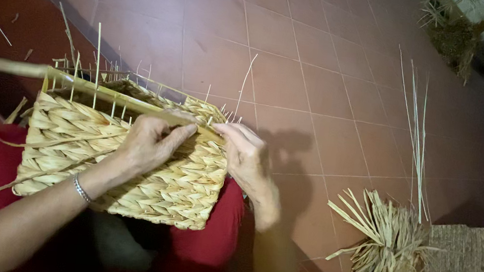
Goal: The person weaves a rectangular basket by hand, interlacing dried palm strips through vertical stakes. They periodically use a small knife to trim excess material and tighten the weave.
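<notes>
Both hands' grips pinch closed on the woven basket [131, 166] rim at frame centre: left hand [148, 144] lies over its near wall, right hand [246, 154] at the corner. Basket rests on red-clothed lap, lower left.

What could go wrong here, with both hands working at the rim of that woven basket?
1. The thin stiff stalks standing up from the rim could poke the left hand or right hand.
2. The woven basket rests tilted on the lap; a hard pull might tip it onto the tiled floor.
3. The long loose strand sticking out sideways could snag.
</notes>
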